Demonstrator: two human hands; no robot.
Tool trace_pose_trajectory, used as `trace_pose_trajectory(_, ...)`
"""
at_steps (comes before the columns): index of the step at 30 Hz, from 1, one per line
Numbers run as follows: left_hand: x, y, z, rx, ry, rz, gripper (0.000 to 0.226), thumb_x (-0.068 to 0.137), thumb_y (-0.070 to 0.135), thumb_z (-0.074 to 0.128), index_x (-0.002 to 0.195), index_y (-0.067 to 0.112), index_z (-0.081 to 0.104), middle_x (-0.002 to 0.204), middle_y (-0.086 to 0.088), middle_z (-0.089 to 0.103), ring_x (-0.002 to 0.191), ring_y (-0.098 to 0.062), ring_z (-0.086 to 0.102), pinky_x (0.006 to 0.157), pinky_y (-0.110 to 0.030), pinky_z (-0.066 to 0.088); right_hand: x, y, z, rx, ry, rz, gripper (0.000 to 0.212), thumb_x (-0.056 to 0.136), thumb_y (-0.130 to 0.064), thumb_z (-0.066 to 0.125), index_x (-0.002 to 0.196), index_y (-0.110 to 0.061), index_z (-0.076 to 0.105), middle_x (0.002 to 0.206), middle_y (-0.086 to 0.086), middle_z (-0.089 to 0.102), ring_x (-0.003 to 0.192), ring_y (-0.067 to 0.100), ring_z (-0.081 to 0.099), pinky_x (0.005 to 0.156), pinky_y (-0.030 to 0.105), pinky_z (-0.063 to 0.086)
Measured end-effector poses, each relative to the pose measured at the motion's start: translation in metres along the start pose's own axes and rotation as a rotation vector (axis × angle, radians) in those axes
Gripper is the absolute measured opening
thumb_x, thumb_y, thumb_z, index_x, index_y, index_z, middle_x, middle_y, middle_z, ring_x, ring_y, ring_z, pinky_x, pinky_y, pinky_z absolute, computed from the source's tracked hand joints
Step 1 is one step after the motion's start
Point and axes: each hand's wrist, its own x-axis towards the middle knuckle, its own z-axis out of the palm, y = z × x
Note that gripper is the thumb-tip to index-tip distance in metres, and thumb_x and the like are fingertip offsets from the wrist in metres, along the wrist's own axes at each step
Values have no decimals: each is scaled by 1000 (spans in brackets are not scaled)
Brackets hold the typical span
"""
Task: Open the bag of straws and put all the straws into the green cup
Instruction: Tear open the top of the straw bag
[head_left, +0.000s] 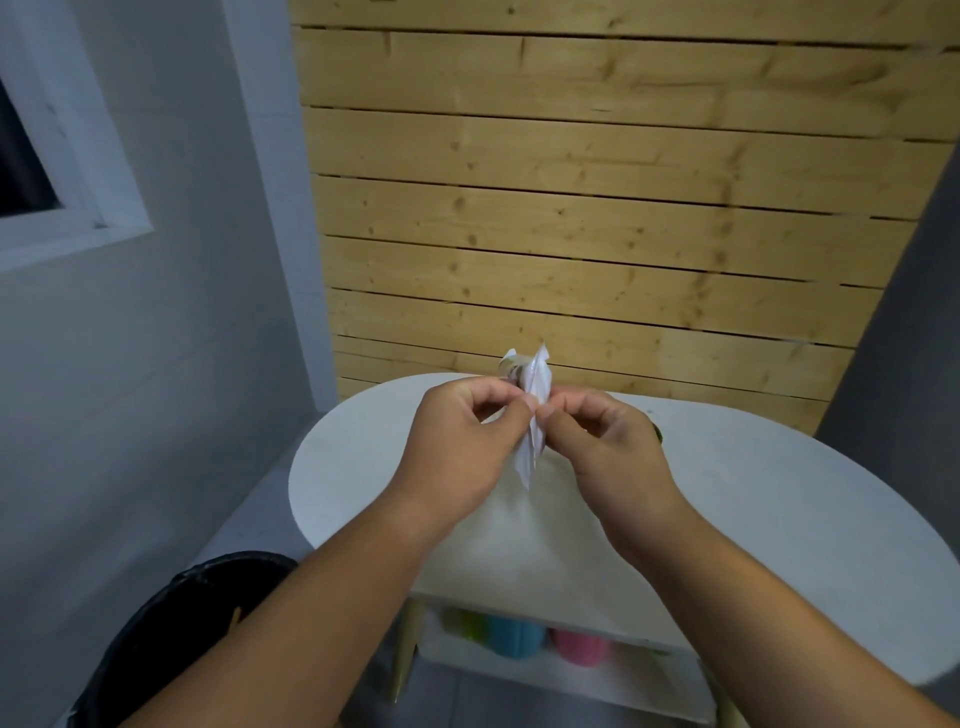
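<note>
A small white plastic bag of straws (531, 395) stands upright in the air above the white table (779, 509). My left hand (462, 441) pinches its left side between thumb and fingers. My right hand (602, 441) pinches its right side, thumb tips almost touching. The bag's top edge sticks up above my fingers, its lower end hangs below them. A sliver of a green cup (657, 432) shows just behind my right hand, mostly hidden.
A wooden slat wall (597, 208) rises behind the table. A black bin (171, 639) stands on the floor at lower left. On the shelf under the table lie green (465, 623), blue (514, 636) and pink (579, 647) cups.
</note>
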Motion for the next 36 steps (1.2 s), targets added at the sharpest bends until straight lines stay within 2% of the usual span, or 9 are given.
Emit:
trace_pose_trajectory(10, 1, -2, 1, 117, 93, 10, 16, 97, 24, 63, 91, 20, 78, 91, 10, 76, 84, -4, 69, 73, -20, 54, 2, 3, 1, -30, 169, 34, 18, 87, -21, 69, 71, -20, 76, 112, -13, 70, 110, 13, 66, 91, 44, 58)
trace_pose_trajectory(14, 2, -2, -1, 50, 81, 1, 12, 94, 24, 68, 91, 20, 80, 93, 13, 77, 91, -3, 71, 83, -27, 59, 5, 3, -4, 4, 172, 33, 11, 92, -18, 66, 82, -16, 71, 100, -4, 76, 99, 19, 72, 86, 45, 61)
trace_pose_trajectory(16, 0, -1, 4, 66, 63, 36, 10, 91, 23, 71, 89, 21, 80, 93, 15, 77, 93, -2, 71, 84, -25, 59, 1, 1, -1, -57, 150, -28, 4, 92, -21, 69, 88, -19, 68, 95, -5, 75, 98, 16, 71, 87, 41, 60)
trace_pose_trajectory(19, -1, -2, 7, 130, 75, 71, 6, 88, 24, 74, 86, 23, 80, 83, 23, 71, 86, 10, 66, 74, -7, 50, -1, -1, 2, -119, 137, -80, 4, 94, -26, 68, 92, -23, 65, 94, -7, 73, 97, 14, 70, 76, 28, 57)
trace_pose_trajectory(24, -2, -5, 5, 245, 106, 111, 7, 87, 33, 73, 87, 26, 73, 89, 31, 62, 89, 21, 58, 69, -2, 46, 0, -9, -5, -43, 192, -64, 10, 100, -22, 58, 96, -15, 62, 80, -15, 75, 72, -2, 70, 55, 13, 50)
trace_pose_trajectory(26, -2, -2, 8, 148, 99, -6, 22, 90, 48, 67, 97, 28, 66, 102, 21, 66, 100, 7, 61, 74, -11, 50, 0, -11, -7, 1, 204, -48, 10, 102, -21, 56, 95, -15, 60, 79, -11, 74, 67, -2, 68, 53, 12, 49)
trace_pose_trajectory(30, 0, 1, 16, -158, 14, -523, 50, 92, 66, 53, 122, 26, 56, 110, 2, 63, 104, -13, 59, 94, -46, 56, 0, -16, -10, 159, 195, 77, 11, 102, -18, 54, 92, -14, 59, 88, 6, 74, 76, 14, 73, 56, 23, 56)
trace_pose_trajectory(33, 4, -9, 15, -451, -83, -750, 56, 90, 67, 56, 117, 21, 70, 102, -9, 77, 103, -26, 69, 94, -51, 56, -1, -20, -11, 327, 147, 173, 13, 101, -14, 54, 89, -13, 58, 95, 15, 75, 87, 27, 75, 64, 36, 60)
trace_pose_trajectory(36, 5, -22, 18, -871, -221, -757, 63, 92, 66, 54, 122, 13, 72, 115, -16, 75, 107, -31, 70, 100, -47, 52, -3, -26, -12, 529, 90, 246, 11, 101, -11, 51, 91, -9, 54, 93, 18, 75, 86, 29, 76, 72, 48, 62)
